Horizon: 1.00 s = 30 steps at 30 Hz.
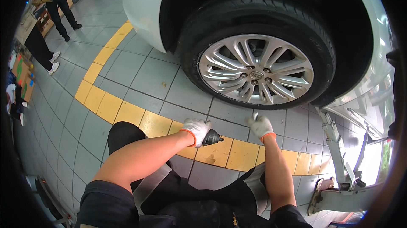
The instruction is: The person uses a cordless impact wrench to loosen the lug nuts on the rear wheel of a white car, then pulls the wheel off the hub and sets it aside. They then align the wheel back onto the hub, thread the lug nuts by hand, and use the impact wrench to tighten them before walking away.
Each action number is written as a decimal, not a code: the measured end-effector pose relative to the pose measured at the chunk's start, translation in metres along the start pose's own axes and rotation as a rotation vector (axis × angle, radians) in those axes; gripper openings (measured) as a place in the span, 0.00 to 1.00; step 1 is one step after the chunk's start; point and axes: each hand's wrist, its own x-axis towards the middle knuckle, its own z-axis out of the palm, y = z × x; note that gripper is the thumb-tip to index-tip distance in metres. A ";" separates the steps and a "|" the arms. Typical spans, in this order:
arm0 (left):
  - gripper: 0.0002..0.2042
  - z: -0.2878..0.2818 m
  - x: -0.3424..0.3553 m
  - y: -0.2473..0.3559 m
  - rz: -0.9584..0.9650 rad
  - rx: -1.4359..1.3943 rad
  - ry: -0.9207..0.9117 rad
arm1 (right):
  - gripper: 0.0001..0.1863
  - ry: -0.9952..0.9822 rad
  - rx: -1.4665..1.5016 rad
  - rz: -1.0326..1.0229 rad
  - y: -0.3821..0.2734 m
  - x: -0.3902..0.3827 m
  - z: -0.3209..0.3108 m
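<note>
Gripping black power tool point(211, 137) is done by left hand point(196, 130), fingers wrapped round it, over yellow tiles point(214, 153), apart from silver wheel point(256, 75). Right hand point(260, 127): grip cannot be told. Tool is best held straight, steady; wheel best not scratched.

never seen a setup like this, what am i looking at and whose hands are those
There is no robot here: the hands belong to a person wearing a wide fisheye camera on the head, looking down, so straight edges bend. Both hands wear white gloves. The left hand holds a black power tool; the right hand is raised, perhaps with something small and shiny, too small to identify. Ahead is a light-coloured car with a silver-spoked wheel. Below, yellow tiles cross a grey tiled floor.
</note>
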 end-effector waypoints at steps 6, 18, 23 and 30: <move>0.34 -0.006 0.003 0.013 -0.045 0.059 -0.040 | 0.23 0.337 1.251 -0.251 -0.069 0.026 -0.023; 0.37 -0.014 -0.003 0.026 -0.111 0.078 -0.017 | 0.26 0.351 1.700 -0.179 -0.155 0.015 -0.032; 0.39 -0.016 -0.005 0.030 -0.140 0.050 -0.027 | 0.33 0.578 1.468 -0.115 -0.181 0.028 -0.011; 0.33 -0.019 -0.006 0.028 -0.146 0.001 -0.049 | 0.27 0.615 1.522 -0.016 -0.206 0.025 -0.004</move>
